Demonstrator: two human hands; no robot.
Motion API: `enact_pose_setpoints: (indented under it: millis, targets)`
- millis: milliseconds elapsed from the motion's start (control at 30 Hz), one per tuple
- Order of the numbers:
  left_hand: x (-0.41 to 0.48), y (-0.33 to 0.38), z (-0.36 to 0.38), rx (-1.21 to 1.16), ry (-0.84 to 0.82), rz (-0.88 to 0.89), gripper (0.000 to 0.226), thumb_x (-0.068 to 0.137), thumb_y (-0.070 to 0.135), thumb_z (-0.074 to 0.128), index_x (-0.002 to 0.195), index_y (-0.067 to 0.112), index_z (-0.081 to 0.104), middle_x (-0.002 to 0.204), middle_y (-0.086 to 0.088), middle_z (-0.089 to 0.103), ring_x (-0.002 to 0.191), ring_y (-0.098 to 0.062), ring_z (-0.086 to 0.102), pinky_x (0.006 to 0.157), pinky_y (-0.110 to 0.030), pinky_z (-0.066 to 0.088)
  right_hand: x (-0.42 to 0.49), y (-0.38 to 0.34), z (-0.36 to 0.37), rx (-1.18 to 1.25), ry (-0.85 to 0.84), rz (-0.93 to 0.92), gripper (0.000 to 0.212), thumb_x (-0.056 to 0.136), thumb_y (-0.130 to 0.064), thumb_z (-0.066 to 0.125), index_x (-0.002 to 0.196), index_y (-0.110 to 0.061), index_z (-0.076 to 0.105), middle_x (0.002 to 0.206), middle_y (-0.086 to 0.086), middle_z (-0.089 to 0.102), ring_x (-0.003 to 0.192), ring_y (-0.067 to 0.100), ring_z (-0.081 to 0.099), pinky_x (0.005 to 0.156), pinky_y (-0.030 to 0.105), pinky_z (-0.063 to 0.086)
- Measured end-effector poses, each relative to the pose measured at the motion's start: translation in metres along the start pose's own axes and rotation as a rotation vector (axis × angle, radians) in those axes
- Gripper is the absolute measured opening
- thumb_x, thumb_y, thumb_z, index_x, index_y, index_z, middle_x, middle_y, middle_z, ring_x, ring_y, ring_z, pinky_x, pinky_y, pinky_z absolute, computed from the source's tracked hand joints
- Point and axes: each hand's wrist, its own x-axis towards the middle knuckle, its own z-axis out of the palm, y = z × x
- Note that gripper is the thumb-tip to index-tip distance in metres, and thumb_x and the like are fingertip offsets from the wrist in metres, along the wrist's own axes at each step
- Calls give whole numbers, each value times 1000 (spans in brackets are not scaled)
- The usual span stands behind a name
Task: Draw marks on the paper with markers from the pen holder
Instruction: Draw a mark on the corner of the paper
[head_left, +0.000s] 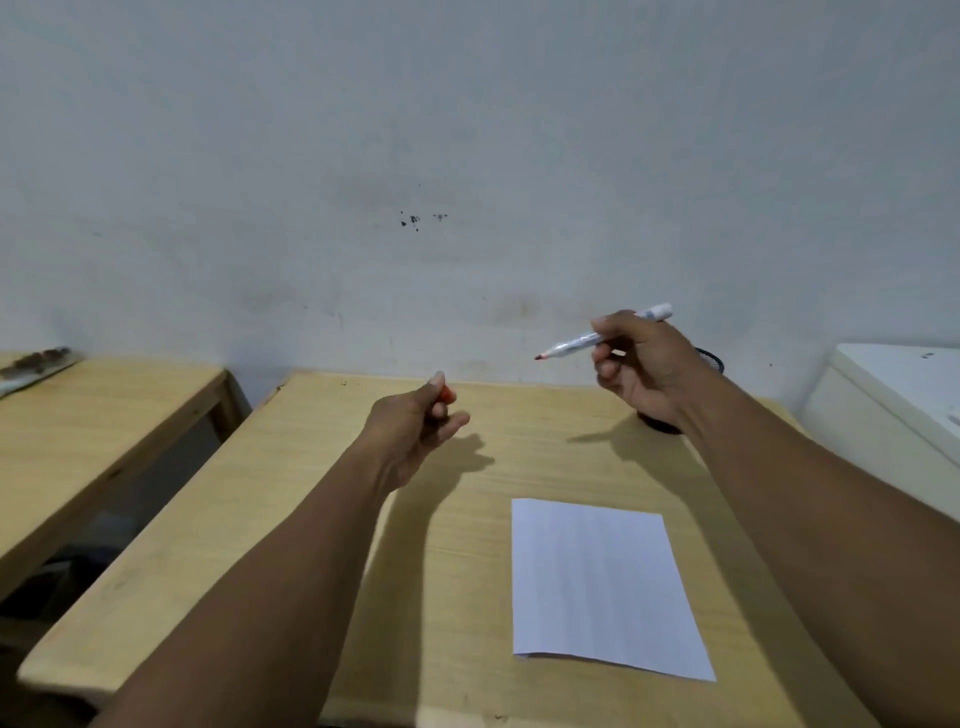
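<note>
A blank white sheet of paper (597, 587) lies on the wooden table (291, 519), toward its front right. My right hand (644, 364) is raised above the table's back right and grips a white marker (576, 342), uncapped, its red tip pointing left. My left hand (415, 426) hovers over the middle of the table, its fingers closed around the red cap (448, 395). A black mesh pen holder (709, 358) stands behind my right hand and is mostly hidden by it.
A second wooden table (78, 431) stands to the left across a gap, with a dark object (36, 361) at its far edge. A white cabinet (893, 415) sits at the right. A pale wall runs close behind both tables.
</note>
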Motion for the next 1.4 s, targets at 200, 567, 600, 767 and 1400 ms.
enact_pose_setpoints:
  millis: [200, 567, 600, 767, 1400]
  targets:
    - [-6, -34, -14, 1289, -147, 229, 10, 80, 27, 66, 72, 27, 71, 80, 10, 74, 82, -12, 68, 68, -24, 48, -11, 25, -10, -222, -37, 71, 19, 92, -15, 56, 97, -7, 73, 74, 10, 73, 63, 23, 76, 55, 27, 53]
    - [-13, -30, -7, 1297, -317, 14, 76, 61, 65, 83, 123, 29, 55, 96, 11, 66, 96, -14, 63, 94, -35, 52, -63, 131, 12, -298, 117, 7, 24, 89, -11, 69, 68, -13, 60, 55, 10, 67, 41, 21, 54, 41, 23, 31]
    - [-15, -29, -4, 1348, -340, -11, 92, 56, 72, 83, 131, 32, 50, 102, 10, 66, 104, -15, 63, 99, -36, 51, -64, 133, 12, -322, 123, -13, 22, 89, -11, 69, 69, -12, 60, 55, 9, 69, 42, 22, 56, 41, 24, 32]
    - [-18, -34, 5, 1553, -323, 26, 132, 40, 89, 77, 153, 36, 34, 119, 10, 61, 126, -23, 53, 109, -46, 46, -65, 140, 11, -390, 112, -67, 17, 90, -10, 67, 74, -7, 64, 59, 9, 74, 46, 23, 62, 41, 23, 37]
    - [-27, -35, 14, 1695, -279, -78, 134, 41, 95, 69, 156, 39, 27, 149, 1, 47, 145, -30, 31, 114, -56, 34, -61, 148, 9, -377, 138, -148, 24, 96, -18, 68, 74, -10, 63, 70, 20, 77, 47, 24, 66, 43, 26, 47]
